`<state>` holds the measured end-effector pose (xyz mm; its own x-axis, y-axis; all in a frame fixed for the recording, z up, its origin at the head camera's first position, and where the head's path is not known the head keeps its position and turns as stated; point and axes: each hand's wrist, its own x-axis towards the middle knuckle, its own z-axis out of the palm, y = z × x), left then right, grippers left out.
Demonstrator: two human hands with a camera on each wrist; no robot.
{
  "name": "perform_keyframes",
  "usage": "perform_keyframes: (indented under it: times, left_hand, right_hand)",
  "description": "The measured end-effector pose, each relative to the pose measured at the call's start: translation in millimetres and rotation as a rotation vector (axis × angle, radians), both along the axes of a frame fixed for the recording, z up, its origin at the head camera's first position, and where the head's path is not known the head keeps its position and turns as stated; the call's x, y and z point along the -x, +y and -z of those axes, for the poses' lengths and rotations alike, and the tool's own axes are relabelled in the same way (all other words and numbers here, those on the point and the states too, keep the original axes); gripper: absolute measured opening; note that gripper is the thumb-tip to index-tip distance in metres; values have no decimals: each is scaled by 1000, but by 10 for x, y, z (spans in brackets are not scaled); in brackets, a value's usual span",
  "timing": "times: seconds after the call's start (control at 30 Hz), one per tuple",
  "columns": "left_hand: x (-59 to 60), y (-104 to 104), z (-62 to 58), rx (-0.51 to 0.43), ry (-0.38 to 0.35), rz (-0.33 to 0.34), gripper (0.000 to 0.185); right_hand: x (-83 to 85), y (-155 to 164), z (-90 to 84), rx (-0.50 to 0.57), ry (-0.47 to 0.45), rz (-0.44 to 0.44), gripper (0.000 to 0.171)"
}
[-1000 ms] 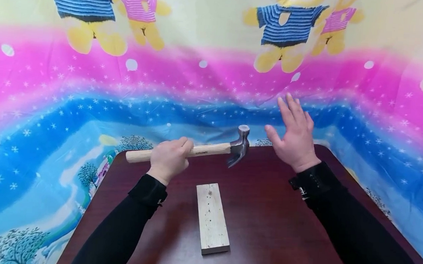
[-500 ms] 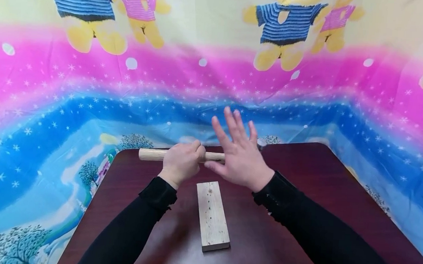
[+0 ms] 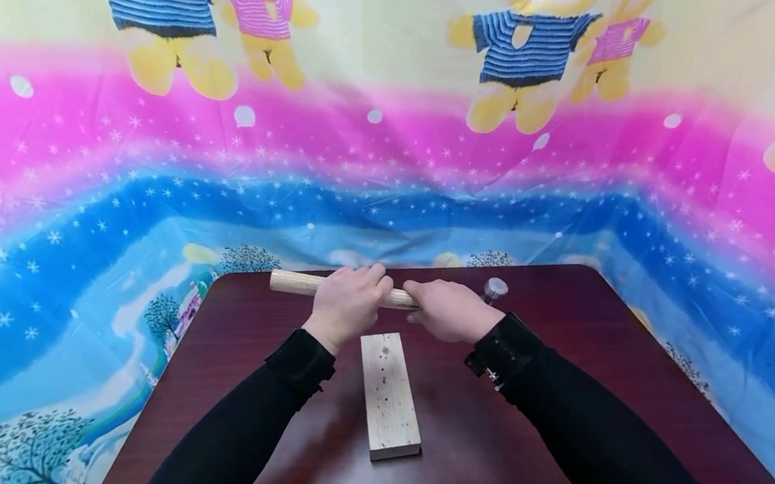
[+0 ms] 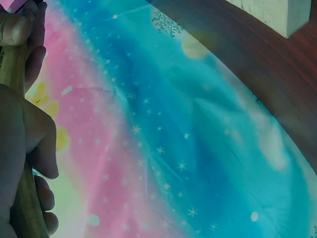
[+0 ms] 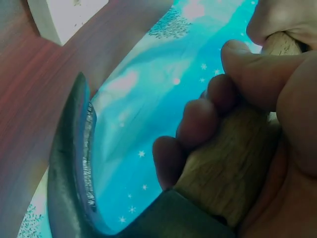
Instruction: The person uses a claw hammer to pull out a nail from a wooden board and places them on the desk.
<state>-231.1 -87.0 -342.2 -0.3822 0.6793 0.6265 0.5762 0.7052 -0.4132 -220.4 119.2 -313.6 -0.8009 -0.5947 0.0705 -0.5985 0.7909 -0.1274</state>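
Note:
A claw hammer [image 3: 294,282] with a pale wooden handle is held level above the far part of the table. My left hand [image 3: 346,306] grips the handle around its middle. Close beside it, my right hand [image 3: 453,310] wraps the handle near the metal head. In the right wrist view the fingers [image 5: 198,121] curl round the wood, right behind the dark claw [image 5: 67,158]. Only the round striking face [image 3: 496,288] of the head shows past the right hand in the head view. Below the hands, a pale wooden block [image 3: 391,401] with small dark marks lies flat.
The dark red-brown table [image 3: 516,427] has rounded far corners. Behind it and along its sides hangs a cloth [image 3: 393,153] printed with bears and snowflakes. Black sleeves [image 3: 244,411] with wrist bands cover both forearms.
My right hand has come in from the right with fingers spread and now grips the hammer's handle. The left hand has moved right with the hammer. The block stays put.

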Motion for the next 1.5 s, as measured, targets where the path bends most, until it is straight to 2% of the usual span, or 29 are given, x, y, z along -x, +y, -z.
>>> perform_keyframes:
  times: [0.1, 0.23, 0.3, 0.37, 0.43, 0.6, 0.67, 0.77, 0.87, 1.0, 1.2, 1.4, 1.5]
  left_hand:
    - [10, -7, 15, -24, 19, 71, 17]
    - [-4, -35, 54, -100, 60, 286, 32]
    - [-25, -65, 116, -141, 78, 383, 36]
    - [-33, -129, 217, -174, 51, 431, 39]
    - [-30, -219, 340, -182, -52, 393, 45]
    - [-13, -432, 633, -114, -465, 147, 78]
    - [-23, -461, 722, -73, -602, 83, 87]
    - [-45, -452, 839, -11, -768, 39, 98]
    - [-66, -415, 940, 46, -865, 18, 104]
    - [-104, -369, 1022, 96, -884, -1, 97]
    - [-98, -285, 1097, 167, -781, -4, 71]
    - [-104, -171, 1145, 135, -728, -5, 53]
    - [-119, -121, 1195, 131, -704, -16, 50]
  right_hand:
    - [40, 49, 2, 29, -13, -14, 24]
    - [115, 182, -3, 107, -32, -2, 21]
    - [148, 267, -11, 172, -70, 20, 19]
    - [169, 352, -36, 230, -109, 58, 20]
    - [179, 424, -80, 287, -142, 93, 23]
    - [173, 531, -179, 383, -200, 176, 22]
    - [158, 543, -189, 405, -223, 194, 23]
    - [120, 544, -174, 418, -247, 198, 30]
    - [70, 527, -131, 424, -266, 197, 33]
    - [3, 478, -64, 437, -306, 178, 30]
    - [-68, 393, 52, 451, -327, 135, 19]
    - [-103, 270, 294, 444, -375, 83, 14]
    - [-124, 196, 427, 439, -408, 61, 13]
